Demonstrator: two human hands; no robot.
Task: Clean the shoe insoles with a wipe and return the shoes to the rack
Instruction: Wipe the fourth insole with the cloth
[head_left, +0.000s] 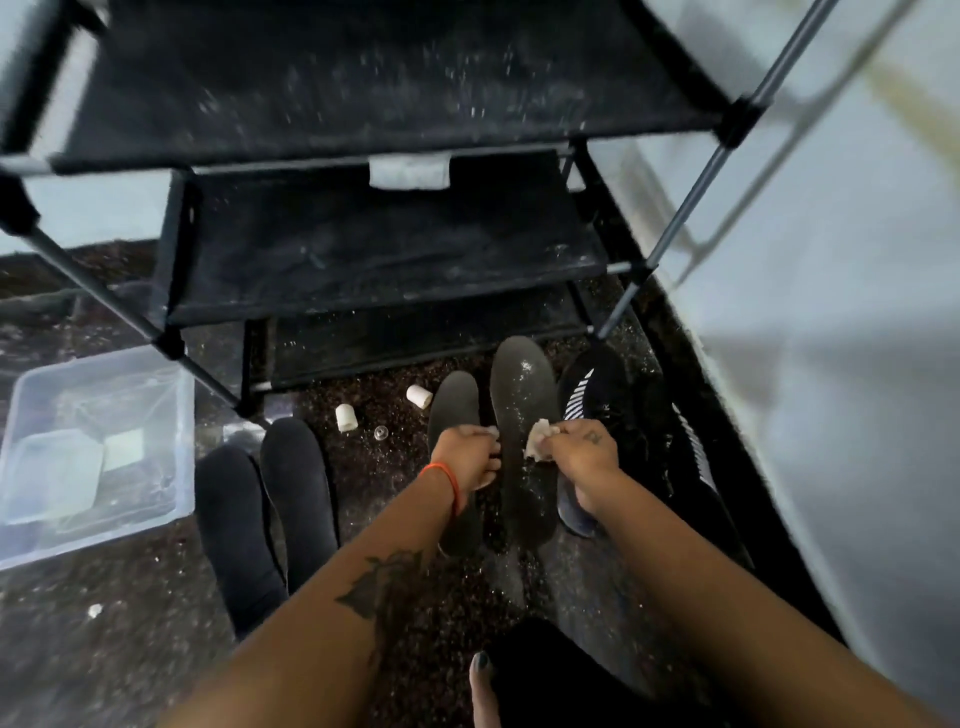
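My right hand pinches a crumpled white wipe against the large grey insole, which runs from my hands up toward 12 o'clock. My left hand holds that insole by its left edge, fingers curled over it, with an orange band round the wrist. A second, smaller grey insole lies just beside it at 9 o'clock, partly under my left hand. At 3 o'clock of my right hand lie two black shoes with white stripes, toes pointing to 12 o'clock, the near one touching the large insole's right side. The outer shoe lies close along the pale wall, so there is little room on that side.

At 9 o'clock of my left hand, well apart, lies a pair of dark slip-on shoes on the speckled dark floor. Farther out at 9 o'clock stands a clear plastic bin. Two small white caps lie on the floor between the slip-ons and the insoles.

The black shoe rack stands at 12 o'clock, its lowest shelf edge just beyond the insole tips. The floor toward 7 o'clock lies open.
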